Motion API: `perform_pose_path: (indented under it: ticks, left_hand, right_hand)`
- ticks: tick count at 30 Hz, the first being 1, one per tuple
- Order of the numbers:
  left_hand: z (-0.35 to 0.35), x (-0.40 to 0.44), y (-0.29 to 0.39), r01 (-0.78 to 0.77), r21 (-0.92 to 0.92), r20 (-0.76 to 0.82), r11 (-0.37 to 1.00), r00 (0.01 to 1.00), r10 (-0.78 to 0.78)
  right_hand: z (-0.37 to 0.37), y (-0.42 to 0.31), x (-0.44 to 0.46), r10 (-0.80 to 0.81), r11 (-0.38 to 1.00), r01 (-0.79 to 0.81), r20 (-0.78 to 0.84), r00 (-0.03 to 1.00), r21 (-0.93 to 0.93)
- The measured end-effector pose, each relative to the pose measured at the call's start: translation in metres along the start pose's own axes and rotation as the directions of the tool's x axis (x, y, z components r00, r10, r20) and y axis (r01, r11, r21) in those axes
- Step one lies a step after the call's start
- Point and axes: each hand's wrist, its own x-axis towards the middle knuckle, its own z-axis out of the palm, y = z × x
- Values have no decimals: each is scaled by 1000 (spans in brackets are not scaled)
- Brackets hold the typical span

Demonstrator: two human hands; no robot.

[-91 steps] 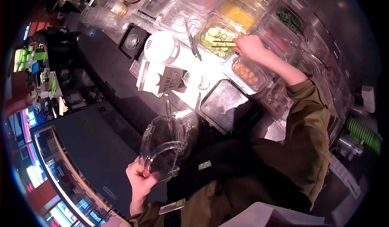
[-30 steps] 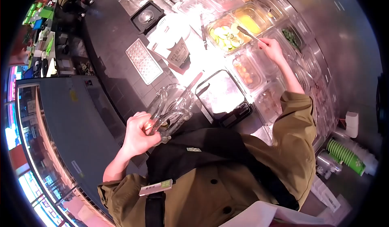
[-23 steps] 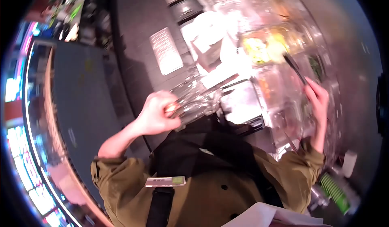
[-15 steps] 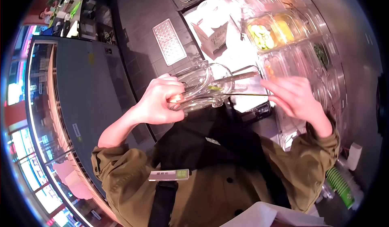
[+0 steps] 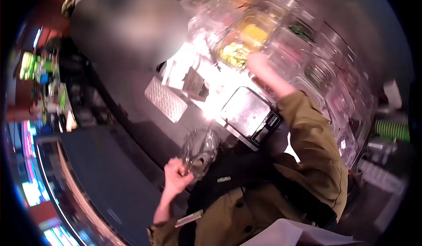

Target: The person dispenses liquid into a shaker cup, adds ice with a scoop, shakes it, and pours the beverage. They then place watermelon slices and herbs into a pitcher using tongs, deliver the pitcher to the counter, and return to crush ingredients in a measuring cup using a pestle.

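Observation:
My left hand (image 5: 176, 175) is closed around the near end of a clear, see-through jug (image 5: 200, 147), low and to the left of the counter scale. The jug lies tilted, and small pieces inside it are too blurred to name. My right hand (image 5: 257, 63) reaches forward to the right edge of a clear tub of pale green and yellow slices (image 5: 233, 54). Motion blur smears its fingers, so whether it holds anything is hidden. Just beyond this tub is another with yellow food (image 5: 255, 32).
A black-edged scale (image 5: 248, 112) stands on the counter between my arms. Left of it are a printed carton (image 5: 193, 83) and a textured metal plate (image 5: 166, 98). Rows of clear tubs, one with dark green leaves (image 5: 301, 31), fill the right. A blurred oval covers the upper left.
My right hand has left the jug and the tongs beside it, reaching forward to the tubs. My left hand keeps the jug, now lower and nearer my body. The view has turned.

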Motion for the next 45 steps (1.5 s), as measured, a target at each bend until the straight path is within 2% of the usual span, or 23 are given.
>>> perform_pose_path:
  ticks: [4,5,7,8,11,12,13,15,16,21,22,24,27,29,30,31,35,37,39,40,42,43,45]
  left_hand:
    - [5,-14,-12,84,-86,29,993,996,-82]
    - [3,-20,-18,146,-69,48,987,989,-143]
    - [3,-25,-31,87,-156,28,984,996,-84]
    - [1,-28,-39,142,-113,60,983,989,-136]
    - [-5,-40,-63,192,-81,83,978,979,-185]
    - [-7,-42,-62,179,-83,86,980,981,-171]
    - [-10,-47,-76,140,-112,80,984,988,-132]
    - [-23,-55,-71,176,-133,95,975,982,-164]
    - [-29,-62,-85,96,-110,82,989,993,-88]
    - [-77,-96,-108,-31,-234,13,972,999,35]
    - [-83,-101,-114,-93,-258,18,962,995,101]
    - [-89,-115,-114,8,-297,-5,955,1000,-10]
    - [-88,-117,-116,34,-321,-13,946,999,-40]
    - [-83,-125,-122,57,-258,23,965,998,-52]
    - [-80,-129,-126,66,-265,38,962,998,-58]
    - [-70,-135,-129,63,-280,47,958,998,-52]
    - [-42,-151,-131,75,-249,59,966,996,-62]
    - [-30,-156,-128,85,-257,66,963,995,-70]
    - [-18,-163,-131,64,-292,40,954,998,-54]
    - [-10,-169,-126,78,-331,32,940,997,-71]
    - [7,-177,-134,73,-379,1,923,997,-78]
    - [18,-182,-136,75,-465,-7,882,996,-88]
    - [45,-189,-139,116,-543,-57,832,983,-174]
  right_hand:
    - [-19,0,-52,65,967,73,-517,854,243]
    - [-47,4,-95,49,824,245,-495,868,511]
    - [-44,3,-192,80,377,294,-348,934,878]
    - [-53,-2,-258,12,68,25,-26,1000,997]
    - [18,-31,-407,-53,-315,-390,394,918,865]
    - [44,-45,-433,128,-532,-512,662,739,674]
    - [70,-60,-459,292,-767,-412,839,459,492]
    - [228,-32,-506,101,-981,61,217,971,184]
    - [209,-48,-473,647,-755,458,647,403,469]
    - [253,-43,-434,758,-561,788,540,366,253]
    - [242,-47,-438,743,-605,761,510,434,234]
    - [238,-53,-446,767,-638,495,541,344,590]
    - [241,-103,-485,798,-603,462,497,342,651]
    - [204,-147,-550,788,-572,121,502,357,811]
    - [200,-159,-576,848,-454,-185,487,211,871]
    - [216,-168,-602,959,-239,-176,261,111,955]
    - [195,-163,-731,817,-154,-496,392,423,855]
    - [230,-135,-787,670,-240,-669,619,410,703]
    - [220,-121,-822,690,-138,-768,617,378,625]
    - [211,-129,-850,710,-368,-442,554,435,818]
    - [185,-105,-863,596,-429,-587,703,387,687]
    - [173,-81,-858,516,-179,-945,844,147,274]
    - [231,-32,-914,477,558,-751,605,638,352]
